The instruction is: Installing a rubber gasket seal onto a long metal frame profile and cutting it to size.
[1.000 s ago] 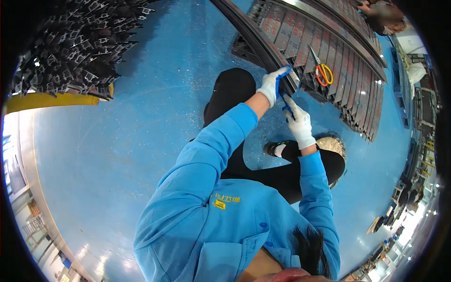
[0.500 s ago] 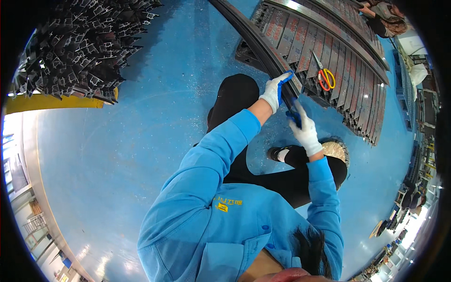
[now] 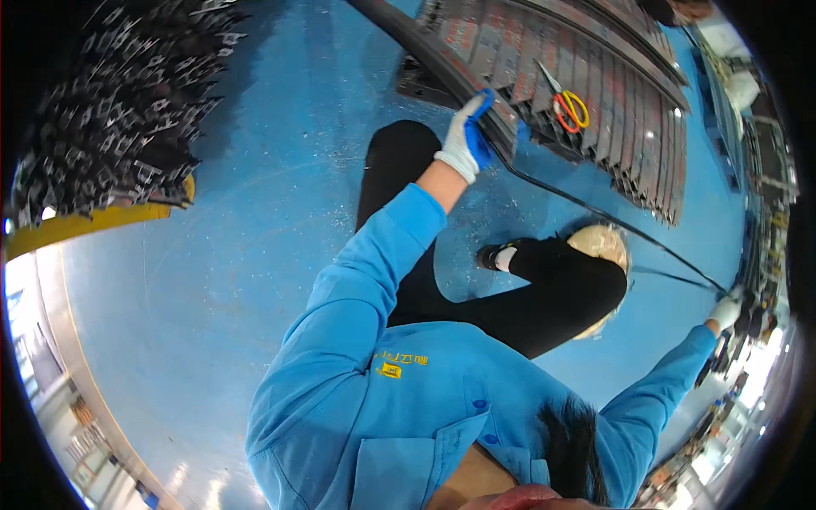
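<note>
My left hand (image 3: 466, 140), in a white glove with a blue palm, is closed around the near end of a long dark profile (image 3: 450, 72). The profile slants up and away to the far left. From its near end a thin black strip (image 3: 612, 223) runs out to the right, taut above my bent leg. Far out on the right, my gloved right hand (image 3: 726, 313) is closed on the other end of that strip; its fingertips are small and partly hidden. Scissors (image 3: 567, 109) with red and yellow handles lie on a stack of profiles (image 3: 612, 110), apart from both hands.
On the far left, a big pile of dark profiles (image 3: 119, 110) rests over a yellow support (image 3: 93, 229). A round, plastic-wrapped seat (image 3: 602, 242) is by my knee. At the top right, part of another person (image 3: 671, 10) shows. The floor (image 3: 212, 280) is blue.
My right hand has moved from beside the profile's end far out to the right, drawing the black strip out with it. My left hand stays on the profile; the view has shifted slightly.
</note>
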Demonstrator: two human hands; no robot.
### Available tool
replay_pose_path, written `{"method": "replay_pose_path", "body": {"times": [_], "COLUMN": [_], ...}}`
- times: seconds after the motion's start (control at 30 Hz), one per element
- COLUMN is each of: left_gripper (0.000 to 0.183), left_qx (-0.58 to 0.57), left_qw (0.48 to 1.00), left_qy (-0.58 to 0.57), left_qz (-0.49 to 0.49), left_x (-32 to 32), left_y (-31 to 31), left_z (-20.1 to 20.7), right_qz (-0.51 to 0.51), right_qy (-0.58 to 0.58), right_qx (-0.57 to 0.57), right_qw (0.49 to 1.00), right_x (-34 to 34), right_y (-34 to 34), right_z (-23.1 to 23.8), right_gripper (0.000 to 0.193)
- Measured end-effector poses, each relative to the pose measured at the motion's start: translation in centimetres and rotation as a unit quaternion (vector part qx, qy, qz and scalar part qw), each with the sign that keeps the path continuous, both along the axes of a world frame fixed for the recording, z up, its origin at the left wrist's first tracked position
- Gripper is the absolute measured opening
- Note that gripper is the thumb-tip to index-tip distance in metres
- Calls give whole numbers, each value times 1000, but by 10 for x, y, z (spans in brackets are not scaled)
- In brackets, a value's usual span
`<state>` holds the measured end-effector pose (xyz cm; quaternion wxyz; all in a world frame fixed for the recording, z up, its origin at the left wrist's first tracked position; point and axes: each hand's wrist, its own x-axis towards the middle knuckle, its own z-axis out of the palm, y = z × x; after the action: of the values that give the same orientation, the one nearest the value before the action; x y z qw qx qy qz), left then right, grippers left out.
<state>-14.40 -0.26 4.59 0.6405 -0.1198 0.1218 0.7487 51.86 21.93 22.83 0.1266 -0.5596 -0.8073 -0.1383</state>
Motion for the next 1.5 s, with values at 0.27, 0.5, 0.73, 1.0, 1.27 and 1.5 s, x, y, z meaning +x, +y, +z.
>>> {"method": "replay_pose_path", "body": {"times": [0.27,0.5,0.73,1.0,1.27,1.5], "left_gripper": [24,24,21,23,24,28], "left_qx": [-27,-68,-85,-112,-206,-466], "left_qw": [999,995,993,986,970,871], "left_qy": [24,58,77,123,123,146], "left_qz": [-13,-31,-24,-1,21,-41], "left_x": [10,17,19,25,26,21], "left_y": [5,5,2,-5,-5,23], "left_z": [-15,-34,-38,-37,-38,31], "right_qz": [-149,-22,239,247,323,307], "right_qy": [-82,111,337,253,202,182], "right_qx": [276,-201,-424,-404,-291,-373], "right_qw": [946,973,806,844,878,857], "right_x": [14,-285,-425,-435,-473,-441], "right_y": [-30,-114,-195,-242,-241,-244], "right_z": [49,-132,-223,-167,-167,-152], "right_gripper": [40,38,34,37,49,50]}}
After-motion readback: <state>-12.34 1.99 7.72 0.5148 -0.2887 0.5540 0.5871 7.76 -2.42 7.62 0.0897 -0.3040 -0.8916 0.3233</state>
